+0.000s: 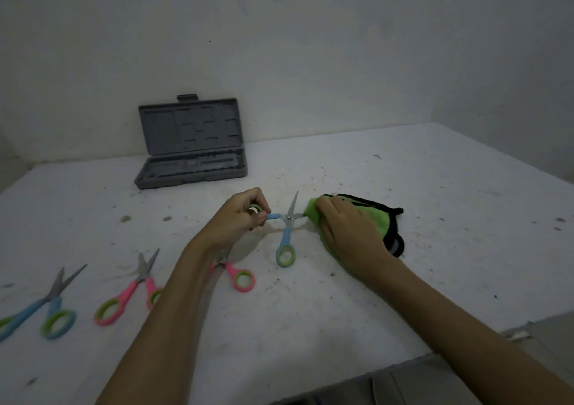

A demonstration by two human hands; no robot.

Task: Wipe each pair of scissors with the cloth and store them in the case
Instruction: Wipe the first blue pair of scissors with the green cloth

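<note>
The left hand (237, 215) was curled around one handle loop of the open blue scissors (286, 233), pinching it between thumb and fingers just above the tabletop (310, 311). The right hand (348, 233) gripped the green cloth (313, 213), bunched with its black edging trailing to the right, and pressed it around one blade; the other blade pointed away toward the wall, and the free handle loop hung toward the person. The grey case (191, 147) stood open at the far left, well apart. Blue scissors (46, 305) and two pink pairs (130, 293) (237, 275) lay at the near left.
</note>
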